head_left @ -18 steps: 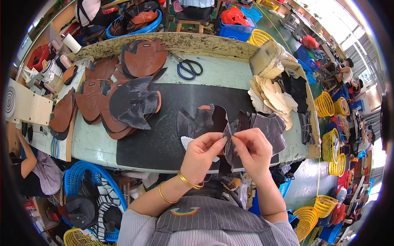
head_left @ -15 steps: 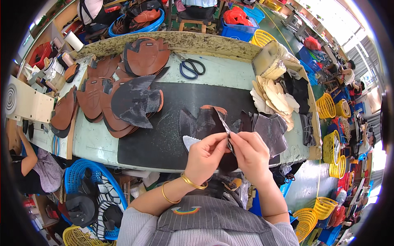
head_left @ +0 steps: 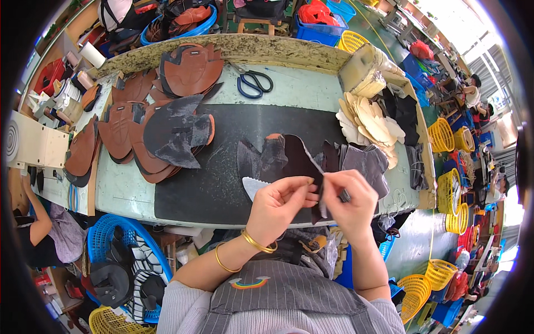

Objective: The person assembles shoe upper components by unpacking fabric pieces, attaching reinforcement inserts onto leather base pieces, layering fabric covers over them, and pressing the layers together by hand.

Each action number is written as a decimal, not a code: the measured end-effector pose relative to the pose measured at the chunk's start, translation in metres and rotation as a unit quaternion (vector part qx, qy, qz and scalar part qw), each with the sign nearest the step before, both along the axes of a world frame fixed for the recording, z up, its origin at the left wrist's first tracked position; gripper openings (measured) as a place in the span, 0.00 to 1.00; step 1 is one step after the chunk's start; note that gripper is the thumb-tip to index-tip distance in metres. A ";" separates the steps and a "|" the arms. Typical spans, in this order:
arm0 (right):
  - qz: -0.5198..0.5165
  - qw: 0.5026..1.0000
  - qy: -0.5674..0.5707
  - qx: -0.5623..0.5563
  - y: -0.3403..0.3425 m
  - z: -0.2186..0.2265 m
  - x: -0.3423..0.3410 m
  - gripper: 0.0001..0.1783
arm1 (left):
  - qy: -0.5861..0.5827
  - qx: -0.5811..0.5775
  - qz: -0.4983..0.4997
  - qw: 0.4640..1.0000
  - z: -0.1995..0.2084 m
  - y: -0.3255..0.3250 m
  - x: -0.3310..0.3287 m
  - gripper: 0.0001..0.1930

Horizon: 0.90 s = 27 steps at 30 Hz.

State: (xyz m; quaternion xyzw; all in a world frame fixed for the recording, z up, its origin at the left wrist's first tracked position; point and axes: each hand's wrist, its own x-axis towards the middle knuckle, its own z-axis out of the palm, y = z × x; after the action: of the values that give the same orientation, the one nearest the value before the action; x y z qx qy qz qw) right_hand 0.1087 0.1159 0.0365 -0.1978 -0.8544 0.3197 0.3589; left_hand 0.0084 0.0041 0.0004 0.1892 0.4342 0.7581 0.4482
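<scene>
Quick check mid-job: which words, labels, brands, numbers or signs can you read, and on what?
No text can be read.
Small label on the far brown leather piece: too small to read.
Apron: rainbow patch, no words seen.
Pale machine at left: ring pattern, no readable text.
Dark piece in the right hand: no lettering visible.

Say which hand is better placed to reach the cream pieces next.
Likely the right hand: it is nearer the cream pieces, though it pinches a dark piece; the left hand is farther left.
</scene>
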 end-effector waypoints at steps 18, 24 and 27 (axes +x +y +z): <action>0.104 0.943 0.039 -0.313 0.000 0.002 0.000 0.04 | -0.134 0.006 -0.089 0.987 0.021 -0.008 -0.017 0.02; 0.046 0.988 -0.041 -0.142 -0.018 0.007 -0.013 0.08 | 0.155 0.037 0.057 0.986 0.004 -0.004 -0.008 0.06; -0.050 0.958 0.008 -0.281 0.008 0.001 0.001 0.02 | 0.200 0.036 0.109 0.973 0.005 -0.008 -0.005 0.06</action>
State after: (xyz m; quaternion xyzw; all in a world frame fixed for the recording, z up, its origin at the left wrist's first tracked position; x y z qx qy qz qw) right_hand 0.1096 0.1242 0.0376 -0.3305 -0.7165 0.5299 0.3108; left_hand 0.0030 -0.0037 0.0052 0.3043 0.5059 0.7643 0.2596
